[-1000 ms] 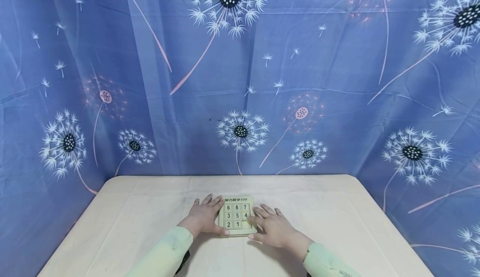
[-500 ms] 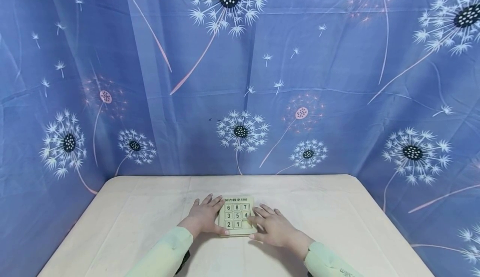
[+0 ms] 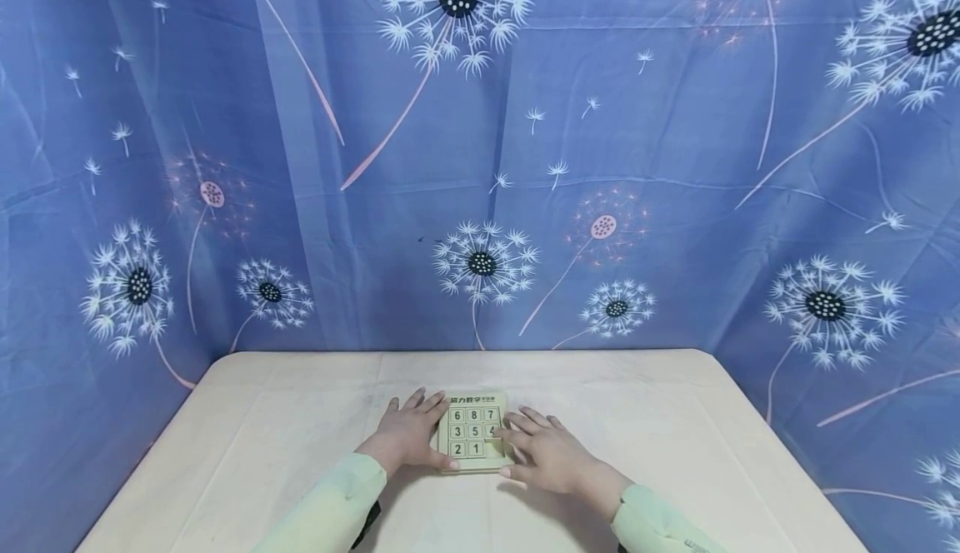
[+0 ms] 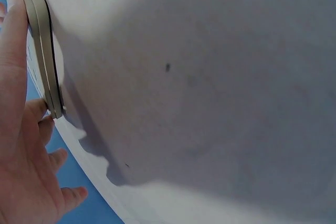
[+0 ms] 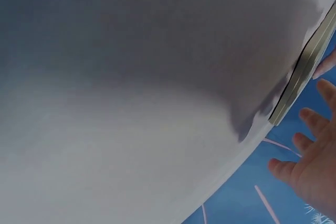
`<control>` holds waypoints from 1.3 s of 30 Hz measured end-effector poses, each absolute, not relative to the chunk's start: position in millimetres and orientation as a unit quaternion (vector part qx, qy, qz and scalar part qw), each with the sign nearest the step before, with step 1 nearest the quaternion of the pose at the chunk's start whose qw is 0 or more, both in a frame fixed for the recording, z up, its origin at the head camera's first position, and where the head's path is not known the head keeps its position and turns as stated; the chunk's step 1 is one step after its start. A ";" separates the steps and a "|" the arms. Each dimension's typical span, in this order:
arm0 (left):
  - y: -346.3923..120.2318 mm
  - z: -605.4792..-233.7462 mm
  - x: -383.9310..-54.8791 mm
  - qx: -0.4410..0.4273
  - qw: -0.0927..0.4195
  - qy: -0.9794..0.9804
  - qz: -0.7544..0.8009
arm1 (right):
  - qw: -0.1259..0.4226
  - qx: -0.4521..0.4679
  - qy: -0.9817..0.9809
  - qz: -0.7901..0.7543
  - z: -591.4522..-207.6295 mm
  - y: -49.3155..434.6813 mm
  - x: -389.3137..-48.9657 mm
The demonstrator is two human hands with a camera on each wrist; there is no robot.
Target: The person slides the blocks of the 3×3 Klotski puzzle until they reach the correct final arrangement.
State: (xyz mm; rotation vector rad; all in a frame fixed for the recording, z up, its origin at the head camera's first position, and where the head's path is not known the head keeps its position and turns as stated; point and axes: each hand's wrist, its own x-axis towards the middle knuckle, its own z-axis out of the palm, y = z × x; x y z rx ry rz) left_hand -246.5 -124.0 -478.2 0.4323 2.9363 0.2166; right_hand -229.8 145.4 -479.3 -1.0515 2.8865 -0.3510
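A pale yellow-green number sliding puzzle (image 3: 474, 465) lies flat near the middle of the table in the head view. Its rows read 6 8 7, 3 5 4 and 2 1, with the bottom-right slot vacant. My left hand (image 3: 408, 435) grips the puzzle's left side, thumb at the lower-left corner and fingers at the upper-left edge. From the right, my right hand (image 3: 555, 457) reaches over the board with spread fingers; one fingertip overlaps the 4 tile (image 3: 490, 430). Its thumb is by the lower-right corner. In both wrist views the puzzle (image 4: 44, 51) shows edge-on.
A cream-covered table (image 3: 315, 395) extends around the puzzle. Blue cloth (image 3: 405, 286) printed with dandelions hangs behind it and along both sides. Pale green sleeves (image 3: 330, 499) cover both forearms.
One right fingertip has shifted slightly up onto the 4 tile, covering part of its digit. The left hand and the puzzle have stayed in place.
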 end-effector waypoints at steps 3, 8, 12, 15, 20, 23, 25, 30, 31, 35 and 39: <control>-123.9 -478.6 -246.8 0.146 0.082 0.983 0.073 | 0.025 -0.351 0.930 -0.109 -479.5 145.1 -228.2; -124.0 -478.7 -247.3 0.147 0.081 0.983 0.072 | 0.023 -0.361 0.927 -0.102 -479.5 142.3 -225.2; -123.7 -478.5 -247.2 0.146 0.082 0.983 0.071 | 0.019 -0.371 0.923 -0.098 -480.4 139.3 -223.8; -123.7 -478.6 -246.9 0.144 0.082 0.983 0.072 | 0.017 -0.379 0.921 -0.092 -482.3 138.0 -223.4; -123.6 -479.6 -246.4 0.144 0.079 0.984 0.074 | 0.016 -0.384 0.918 -0.092 -483.3 136.5 -222.8; -123.8 -479.7 -246.1 0.145 0.078 0.984 0.074 | 0.018 -0.385 0.918 -0.092 -481.8 134.8 -221.8; -123.8 -480.1 -246.1 0.146 0.077 0.983 0.075 | 0.019 -0.386 0.918 -0.091 -481.5 133.7 -221.5; -123.8 -481.8 -247.1 0.147 0.078 0.983 0.077 | 0.020 -0.387 0.918 -0.088 -483.5 131.4 -222.3; -123.8 -482.2 -247.4 0.147 0.078 0.983 0.077 | 0.021 -0.387 0.918 -0.087 -483.8 131.0 -222.4; -123.9 -483.3 -247.9 0.148 0.078 0.983 0.075 | 0.024 -0.385 0.919 -0.084 -482.7 129.7 -221.9; -123.9 -482.5 -247.5 0.147 0.080 0.983 0.074 | 0.028 -0.381 0.921 -0.080 -482.5 129.4 -221.3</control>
